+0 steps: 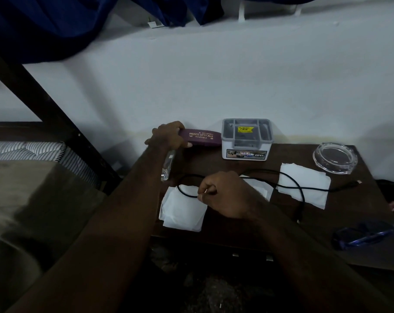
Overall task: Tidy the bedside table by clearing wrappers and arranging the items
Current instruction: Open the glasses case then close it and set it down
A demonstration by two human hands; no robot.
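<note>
Left hand (169,136) reaches far forward, arm extended, fingers wrapped closed in a grip; right hand (225,194) lower, nearer the body, knuckles up, thumb and forefinger pinched together.

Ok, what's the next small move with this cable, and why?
Probably lift the black cable off the white tissues: the right hand already pinches it, and it lies across them, so they can't be cleared first.

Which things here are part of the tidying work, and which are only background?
Job: spectacle case in left hand; black cable in right hand; tissues; lidded box; glass ashtray; blue glasses.
Background: bed; blue curtain; wall.
</note>
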